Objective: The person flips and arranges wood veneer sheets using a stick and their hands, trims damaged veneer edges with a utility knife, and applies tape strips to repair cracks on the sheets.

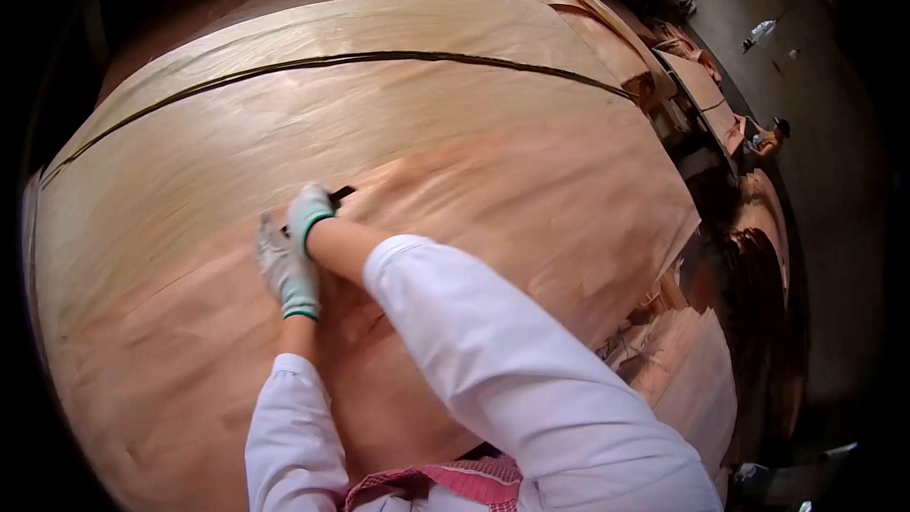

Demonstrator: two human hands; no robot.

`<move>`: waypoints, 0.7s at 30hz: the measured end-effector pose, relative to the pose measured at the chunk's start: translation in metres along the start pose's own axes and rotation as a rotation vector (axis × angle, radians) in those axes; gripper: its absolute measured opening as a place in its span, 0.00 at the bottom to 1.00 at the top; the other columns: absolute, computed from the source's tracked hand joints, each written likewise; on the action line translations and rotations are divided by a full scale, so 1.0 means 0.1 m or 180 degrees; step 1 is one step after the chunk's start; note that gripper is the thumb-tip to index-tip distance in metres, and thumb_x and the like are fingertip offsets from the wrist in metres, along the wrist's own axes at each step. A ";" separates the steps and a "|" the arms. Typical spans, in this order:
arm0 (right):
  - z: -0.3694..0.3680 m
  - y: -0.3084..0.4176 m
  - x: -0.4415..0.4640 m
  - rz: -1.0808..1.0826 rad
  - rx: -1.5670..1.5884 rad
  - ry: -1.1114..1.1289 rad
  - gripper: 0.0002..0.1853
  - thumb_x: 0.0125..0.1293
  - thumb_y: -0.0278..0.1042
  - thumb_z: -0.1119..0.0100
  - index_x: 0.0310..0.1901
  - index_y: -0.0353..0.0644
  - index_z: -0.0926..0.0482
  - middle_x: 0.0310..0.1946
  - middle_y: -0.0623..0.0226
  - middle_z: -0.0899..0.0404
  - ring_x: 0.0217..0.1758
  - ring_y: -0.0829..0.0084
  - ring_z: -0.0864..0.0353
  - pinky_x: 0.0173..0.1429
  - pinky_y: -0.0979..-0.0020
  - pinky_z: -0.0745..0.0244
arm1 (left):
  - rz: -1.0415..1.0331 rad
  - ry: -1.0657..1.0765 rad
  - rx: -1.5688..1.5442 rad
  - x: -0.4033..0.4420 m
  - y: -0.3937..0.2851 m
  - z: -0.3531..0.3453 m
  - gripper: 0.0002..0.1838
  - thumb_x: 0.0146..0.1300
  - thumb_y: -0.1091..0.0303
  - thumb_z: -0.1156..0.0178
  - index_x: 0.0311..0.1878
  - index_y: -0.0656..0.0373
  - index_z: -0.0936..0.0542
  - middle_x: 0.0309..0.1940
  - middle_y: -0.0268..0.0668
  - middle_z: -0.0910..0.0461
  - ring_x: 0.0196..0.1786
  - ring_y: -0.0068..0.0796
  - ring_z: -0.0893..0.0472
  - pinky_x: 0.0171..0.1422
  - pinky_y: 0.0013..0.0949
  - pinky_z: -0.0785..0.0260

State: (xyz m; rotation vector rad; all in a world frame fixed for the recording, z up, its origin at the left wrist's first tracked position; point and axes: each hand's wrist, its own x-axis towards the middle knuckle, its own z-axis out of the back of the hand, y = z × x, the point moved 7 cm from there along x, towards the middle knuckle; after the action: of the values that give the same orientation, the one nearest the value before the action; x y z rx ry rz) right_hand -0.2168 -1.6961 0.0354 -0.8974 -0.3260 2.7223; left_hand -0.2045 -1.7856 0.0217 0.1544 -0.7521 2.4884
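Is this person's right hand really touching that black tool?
Touching. The head view shows the gloved right hand closed around the black tool, one end sticking out from the grip.

The person's right hand point(309, 211), in a white glove with a green cuff, grips a black tool point(343, 194) whose end juts out to the right of the fist. Just beside it, nearer the body, the gloved left hand point(286, 267) points its fingers forward over a reddish sheet point(531, 204); whether it also touches the tool is unclear. This sheet spreads beneath and to the right of both hands. Beyond them lies a paler surface point(218, 152), crossed by a dark line point(379, 56). Far to the right of the hands, crumpled sheets point(678, 351) are heaped
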 end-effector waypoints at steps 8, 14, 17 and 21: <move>-1.31 -2.81 -0.74 0.0514 0.0467 -0.0765 0.12 0.66 0.39 0.49 0.45 0.52 0.17 0.39 0.61 0.15 0.41 0.58 0.14 0.42 0.57 0.20 | -0.0332 0.0046 0.1211 0.07 0.02 -0.26 0.23 0.72 0.66 0.57 0.68 0.61 0.34 0.71 0.46 0.38 0.75 0.42 0.42 0.78 0.40 0.53; -2.79 -5.31 -1.55 -0.0185 0.0671 -0.0589 0.10 0.69 0.41 0.51 0.42 0.48 0.22 0.39 0.56 0.17 0.42 0.54 0.16 0.44 0.56 0.22 | -0.0094 0.0159 0.1689 0.11 -0.04 -0.21 0.23 0.70 0.69 0.56 0.67 0.60 0.33 0.70 0.46 0.37 0.74 0.43 0.41 0.79 0.40 0.54; -2.83 -5.36 -1.56 -0.0144 0.0746 -0.1104 0.10 0.65 0.40 0.49 0.40 0.46 0.21 0.36 0.55 0.17 0.41 0.53 0.17 0.42 0.56 0.22 | -0.0255 -0.0030 0.1925 0.24 -0.82 -0.58 0.25 0.67 0.72 0.55 0.68 0.60 0.33 0.70 0.44 0.36 0.74 0.41 0.41 0.80 0.40 0.55; -2.64 -5.32 -1.61 -0.0121 0.0505 -0.0310 0.14 0.68 0.42 0.50 0.47 0.51 0.16 0.46 0.63 0.15 0.51 0.63 0.16 0.51 0.60 0.23 | -0.1241 0.0269 0.0434 -0.46 -3.73 -1.75 0.28 0.66 0.72 0.54 0.71 0.60 0.37 0.71 0.44 0.37 0.74 0.41 0.40 0.80 0.42 0.56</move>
State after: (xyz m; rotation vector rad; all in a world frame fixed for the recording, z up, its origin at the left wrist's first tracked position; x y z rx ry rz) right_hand 0.1591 -1.2104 0.0706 -0.7107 -0.1412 2.7168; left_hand 0.0370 -1.4489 0.0432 0.2207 -0.4651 2.1571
